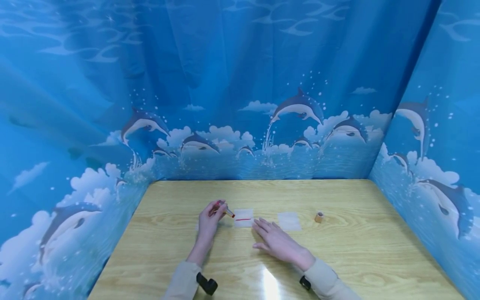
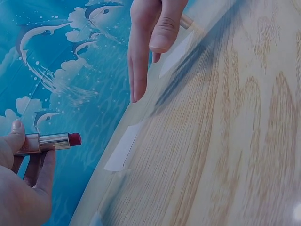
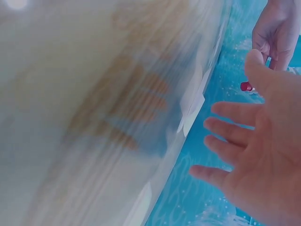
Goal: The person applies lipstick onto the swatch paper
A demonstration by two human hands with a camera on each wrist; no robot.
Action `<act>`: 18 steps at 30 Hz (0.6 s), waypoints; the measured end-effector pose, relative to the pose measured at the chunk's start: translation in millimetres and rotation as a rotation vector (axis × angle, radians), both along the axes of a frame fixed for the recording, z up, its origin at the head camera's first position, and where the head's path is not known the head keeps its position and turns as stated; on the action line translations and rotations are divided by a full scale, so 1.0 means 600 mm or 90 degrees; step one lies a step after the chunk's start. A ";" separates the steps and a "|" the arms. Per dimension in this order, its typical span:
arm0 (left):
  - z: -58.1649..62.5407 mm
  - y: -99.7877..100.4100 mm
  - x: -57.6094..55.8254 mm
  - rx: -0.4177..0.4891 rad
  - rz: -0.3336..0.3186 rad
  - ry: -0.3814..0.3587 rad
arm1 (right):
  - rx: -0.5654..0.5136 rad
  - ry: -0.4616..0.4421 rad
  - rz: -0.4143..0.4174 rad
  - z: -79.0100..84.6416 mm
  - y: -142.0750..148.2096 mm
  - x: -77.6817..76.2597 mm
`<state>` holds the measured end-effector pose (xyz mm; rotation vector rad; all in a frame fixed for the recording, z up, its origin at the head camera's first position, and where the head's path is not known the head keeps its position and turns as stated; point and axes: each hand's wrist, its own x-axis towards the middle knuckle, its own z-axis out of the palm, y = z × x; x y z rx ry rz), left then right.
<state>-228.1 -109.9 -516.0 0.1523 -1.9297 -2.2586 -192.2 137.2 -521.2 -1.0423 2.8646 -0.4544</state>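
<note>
In the head view my left hand (image 1: 208, 221) pinches a lipstick (image 1: 229, 213), its red tip extended and pointing at a white paper square (image 1: 243, 224). A short red line (image 1: 243, 219) crosses that square. The left wrist view shows the same lipstick (image 2: 54, 141) with its metallic collar, held between thumb and fingers away from the tabletop. My right hand (image 1: 280, 243) has its fingers extended, fingertips at the marked square's right edge; whether they touch it I cannot tell. In the right wrist view its palm and spread fingers (image 3: 230, 125) hold nothing.
A second paper square (image 1: 289, 221), with no visible mark, lies to the right. Beyond it stands a small tan lipstick cap (image 1: 319, 217). Part of another pale sheet (image 2: 96, 219) shows near the left hand. A blue dolphin-print curtain (image 1: 240, 137) borders the wooden table (image 1: 356, 258).
</note>
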 end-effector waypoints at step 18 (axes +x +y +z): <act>0.010 0.029 -0.006 -0.042 -0.010 -0.036 | -0.061 0.063 -0.056 0.008 0.072 0.020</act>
